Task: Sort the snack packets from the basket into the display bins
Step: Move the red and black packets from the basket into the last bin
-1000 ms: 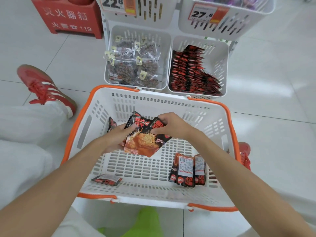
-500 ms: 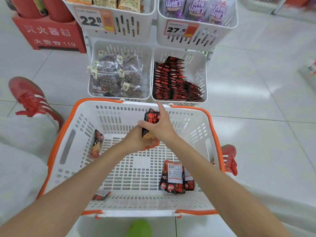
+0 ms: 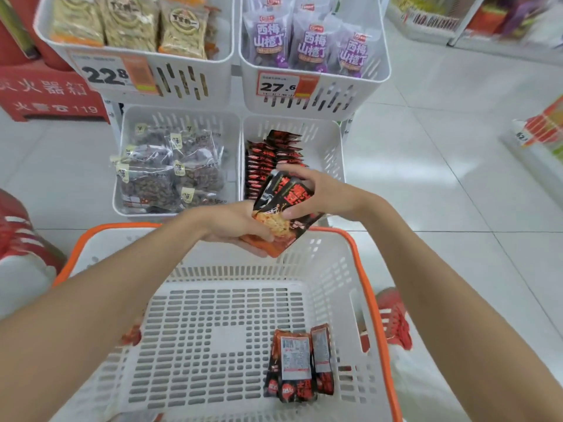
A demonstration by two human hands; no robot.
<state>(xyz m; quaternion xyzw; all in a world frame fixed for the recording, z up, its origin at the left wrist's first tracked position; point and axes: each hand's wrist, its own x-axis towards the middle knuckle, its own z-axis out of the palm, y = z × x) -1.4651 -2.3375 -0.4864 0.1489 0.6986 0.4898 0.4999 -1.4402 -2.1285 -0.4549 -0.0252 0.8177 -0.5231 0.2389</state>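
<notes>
Holding bundle of red-black snack packets [image 3: 281, 214] in both hands, over far rim of basket [image 3: 213, 315]. Gripping bundle's lower end with left hand [image 3: 234, 228], fingers curling underneath. Pinching upper end with right hand [image 3: 323, 193], fingers [image 3: 292, 171] wrapping over top, thumb pressing front. Hovering just short of lower-right display bin [image 3: 330, 147] beyond basket, containing matching packets [image 3: 265, 161]. Lying on basket floor, near-right corner: few loose packets [image 3: 300, 365].

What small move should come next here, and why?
Probably ease the red-black packets forward and down into the lower right bin: left hand and right hand grip them above the far rim of the basket, just short of that bin, whose stacked packets look the same.
</notes>
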